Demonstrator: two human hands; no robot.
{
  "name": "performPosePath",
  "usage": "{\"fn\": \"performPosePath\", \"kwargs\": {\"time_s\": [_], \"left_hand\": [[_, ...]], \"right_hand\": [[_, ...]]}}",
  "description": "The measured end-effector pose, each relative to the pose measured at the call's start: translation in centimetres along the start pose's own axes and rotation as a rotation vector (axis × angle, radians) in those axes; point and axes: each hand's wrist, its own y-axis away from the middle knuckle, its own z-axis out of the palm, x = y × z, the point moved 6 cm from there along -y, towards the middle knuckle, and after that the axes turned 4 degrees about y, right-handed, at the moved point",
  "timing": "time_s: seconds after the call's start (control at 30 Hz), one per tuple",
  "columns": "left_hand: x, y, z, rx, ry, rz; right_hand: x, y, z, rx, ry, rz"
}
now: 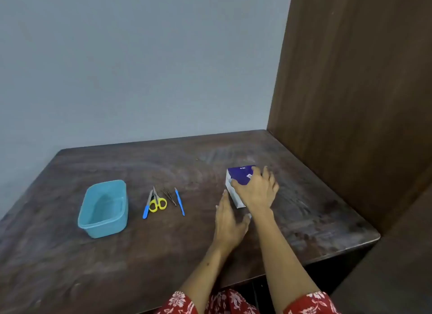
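While the right hand (257, 192) clasps the purple-and-white cardboard box (238, 175) from above, fingers splayed, the left hand (229, 220) extends straight-fingered just beside it.

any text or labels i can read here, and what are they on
"BD": small white print on the purple top of the box; faint, so this is a likely reading.
White sticker on the box top, by the right hand: too small to read.
Tub, scissors: no text seen.

Short red sleeves (311, 302) with white floral print, bare forearms.
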Motion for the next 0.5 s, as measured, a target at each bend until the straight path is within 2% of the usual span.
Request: {"fn": "performPosePath", "kwargs": {"time_s": [0.17, 0.33, 0.5], "left_hand": [[0.0, -1.0, 0.7, -0.016, -0.013, 0.016], [0.3, -1.5, 0.7, -0.029, -0.071, 0.046], [-0.2, -1.6, 0.9, -0.023, -0.127, -0.008]], "right_hand": [[0.2, -0.5, 0.8, -0.099, 0.046, 0.021], [0.3, -0.4, 0.5, -0.093, 0.051, 0.011], [0.0, -0.4, -0.1, -0.104, 0.030, 0.025]]}}
